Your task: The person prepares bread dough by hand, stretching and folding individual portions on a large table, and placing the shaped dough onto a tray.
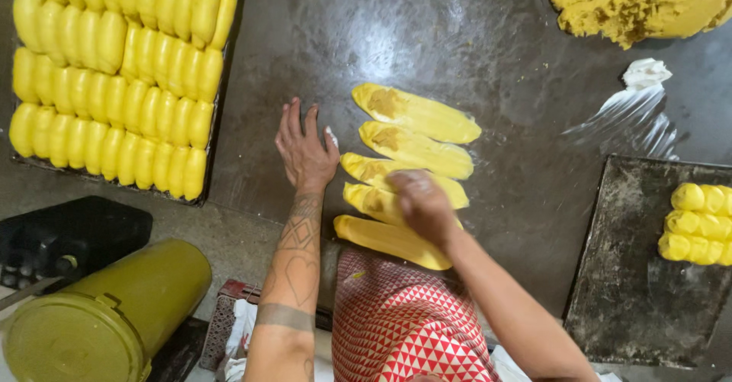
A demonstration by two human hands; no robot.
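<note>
My left hand (305, 149) flat, open, empty on desk (488, 39). Right hand (421, 203) curled on near yellow dough strip (374, 200), among five strips. I'd press gently, roll evenly.

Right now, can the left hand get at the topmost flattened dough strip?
Probably yes: the left hand lies flat on the table beside the row, and bare surface separates it from the topmost dough strip.

bare forearms | left forearm (293, 260) tattooed, band and geometric patterns | red-white triangle-print garment (404, 321)
</note>
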